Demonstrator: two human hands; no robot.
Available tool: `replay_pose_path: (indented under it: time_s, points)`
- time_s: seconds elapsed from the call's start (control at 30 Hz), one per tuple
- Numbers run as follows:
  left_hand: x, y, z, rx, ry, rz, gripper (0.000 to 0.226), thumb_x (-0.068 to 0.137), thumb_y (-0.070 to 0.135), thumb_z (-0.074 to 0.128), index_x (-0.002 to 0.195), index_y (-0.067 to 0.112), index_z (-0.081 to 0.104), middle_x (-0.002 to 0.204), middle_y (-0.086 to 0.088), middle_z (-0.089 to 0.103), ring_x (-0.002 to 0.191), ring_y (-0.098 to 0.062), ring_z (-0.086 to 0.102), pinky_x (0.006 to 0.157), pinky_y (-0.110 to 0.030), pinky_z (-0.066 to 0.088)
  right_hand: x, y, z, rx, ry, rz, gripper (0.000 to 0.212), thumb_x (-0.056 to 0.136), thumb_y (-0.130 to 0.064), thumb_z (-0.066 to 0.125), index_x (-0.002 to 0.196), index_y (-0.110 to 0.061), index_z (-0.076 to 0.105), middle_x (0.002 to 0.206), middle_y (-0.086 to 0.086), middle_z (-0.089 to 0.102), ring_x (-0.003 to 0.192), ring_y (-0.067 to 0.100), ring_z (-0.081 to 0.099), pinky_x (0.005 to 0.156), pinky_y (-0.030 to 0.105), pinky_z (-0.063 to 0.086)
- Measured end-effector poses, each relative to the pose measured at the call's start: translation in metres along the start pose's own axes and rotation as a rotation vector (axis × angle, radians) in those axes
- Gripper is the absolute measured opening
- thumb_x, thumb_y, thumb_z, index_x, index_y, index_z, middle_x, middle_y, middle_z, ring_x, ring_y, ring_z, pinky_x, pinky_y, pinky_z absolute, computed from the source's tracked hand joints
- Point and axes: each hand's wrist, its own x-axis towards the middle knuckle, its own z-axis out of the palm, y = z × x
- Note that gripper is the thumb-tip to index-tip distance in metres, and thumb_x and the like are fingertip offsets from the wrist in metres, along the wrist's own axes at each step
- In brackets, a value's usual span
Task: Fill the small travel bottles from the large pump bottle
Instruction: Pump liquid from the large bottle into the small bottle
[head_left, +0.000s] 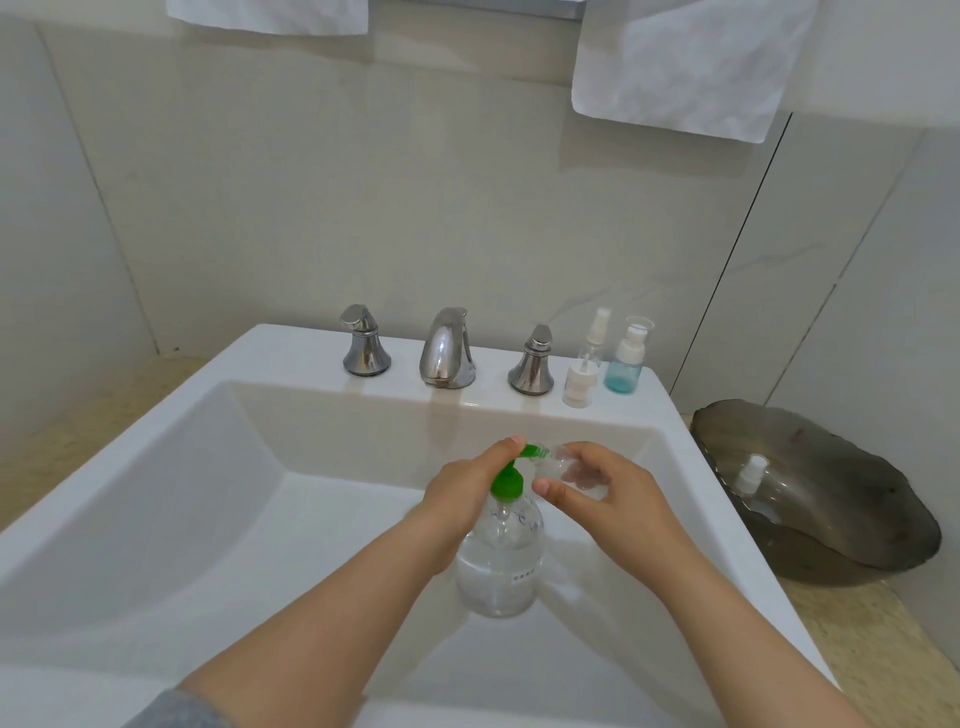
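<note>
The person is standing the large pump bottle (501, 561) upright in the basin of the white sink (291, 348), near its right side. The left hand (462, 493) is reaching in from the left and laying a stretched forefinger on the green pump head (530, 451). Its other fingers are hiding behind the hand, so I cannot tell whether they are gripping the bottle's neck. The right hand (608, 493) is grasping a small clear travel bottle (563, 467) between thumb and curled fingers, holding it tilted with its mouth at the nozzle, seemingly touching it.

On the far ledge a chrome faucet (447, 348) is standing between two handles (363, 343). To the right of them are sitting a white pump cap (576, 382), a clear spray bottle (592, 338) and a blue-tinted bottle (626, 358). A dark glass bowl (831, 519) on the counter to the right is holding another spray bottle (750, 473). White towels (691, 62) are hanging on the wall above.
</note>
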Motion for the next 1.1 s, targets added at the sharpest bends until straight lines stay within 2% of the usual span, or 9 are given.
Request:
replay_pose_path:
  time_s: [0.07,0.13,0.2,0.33,0.53,0.67,0.7,0.9,1.1]
  points:
    - [0.0,0.003,0.001,0.017,0.003,-0.007,0.105,0.037,0.093,0.061,0.118,0.027,0.072,0.121,-0.002,0.071,0.115,-0.027,0.065,0.111,-0.046,0.044,0.0,0.0,0.0,0.016,0.014,-0.003,0.042,0.078,-0.049,0.074,0.116,-0.034,0.062,0.106,-0.012,0.063,0.103,0.0,0.057,0.085,0.019,0.042]
    - [0.003,0.003,0.001,0.003,0.001,-0.022,0.123,0.026,0.102,0.061,0.123,0.026,0.07,0.124,-0.004,0.069,0.118,-0.029,0.064,0.111,-0.047,0.044,0.001,0.0,0.0,0.018,0.013,-0.006,0.042,0.078,-0.049,0.074,0.115,-0.034,0.061,0.105,-0.011,0.063,0.103,0.001,0.057,0.084,0.019,0.042]
    - [0.005,0.002,0.001,-0.004,-0.001,-0.045,0.132,0.019,0.102,0.062,0.126,0.025,0.068,0.127,-0.005,0.069,0.12,-0.03,0.063,0.111,-0.048,0.044,0.001,0.0,0.0,0.016,0.013,-0.009,0.041,0.078,-0.05,0.074,0.114,-0.035,0.061,0.104,-0.011,0.063,0.103,0.001,0.056,0.082,0.019,0.042]
    - [-0.003,0.006,0.001,0.056,0.006,-0.032,0.104,0.036,0.09,0.066,0.118,0.026,0.07,0.121,-0.002,0.07,0.114,-0.026,0.065,0.11,-0.046,0.044,0.0,0.0,0.0,0.016,0.011,-0.011,0.041,0.078,-0.05,0.073,0.114,-0.034,0.062,0.104,-0.011,0.063,0.101,-0.002,0.055,0.081,0.016,0.041]
    - [-0.007,0.012,0.002,0.088,0.015,-0.052,0.084,0.049,0.076,0.064,0.113,0.022,0.069,0.115,-0.002,0.07,0.11,-0.026,0.066,0.108,-0.042,0.046,0.001,0.001,0.001,0.03,0.003,-0.016,0.039,0.078,-0.05,0.074,0.112,-0.034,0.063,0.103,-0.011,0.063,0.101,0.0,0.057,0.081,0.016,0.042]
    - [-0.006,0.012,0.001,0.068,0.024,-0.049,0.057,0.078,0.064,0.068,0.111,0.017,0.07,0.112,-0.006,0.071,0.108,-0.027,0.066,0.098,-0.038,0.046,0.001,0.002,0.001,0.026,0.0,-0.011,0.039,0.078,-0.05,0.074,0.112,-0.035,0.062,0.104,-0.011,0.063,0.102,0.0,0.057,0.082,0.016,0.042]
    - [-0.006,0.012,0.0,0.066,0.021,-0.048,0.054,0.08,0.061,0.069,0.11,0.017,0.071,0.112,-0.006,0.072,0.107,-0.027,0.067,0.096,-0.037,0.047,0.001,0.002,0.002,0.024,-0.002,-0.011,0.039,0.078,-0.049,0.074,0.112,-0.035,0.063,0.104,-0.012,0.063,0.102,0.0,0.057,0.082,0.016,0.042]
    - [-0.004,0.009,0.002,0.089,0.029,-0.039,0.071,0.055,0.066,0.068,0.107,0.017,0.073,0.108,-0.007,0.074,0.104,-0.028,0.07,0.097,-0.039,0.051,0.001,0.005,0.002,-0.021,-0.036,-0.004,0.042,0.078,-0.052,0.073,0.114,-0.032,0.063,0.104,-0.011,0.064,0.099,0.001,0.057,0.083,0.019,0.044]
    - [-0.002,0.008,0.002,0.104,0.029,-0.018,0.072,0.053,0.065,0.068,0.105,0.015,0.074,0.107,-0.009,0.076,0.103,-0.03,0.071,0.102,-0.046,0.052,-0.001,0.005,0.001,-0.032,-0.045,0.005,0.04,0.078,-0.053,0.072,0.111,-0.034,0.063,0.101,-0.011,0.064,0.1,0.0,0.057,0.081,0.017,0.043]
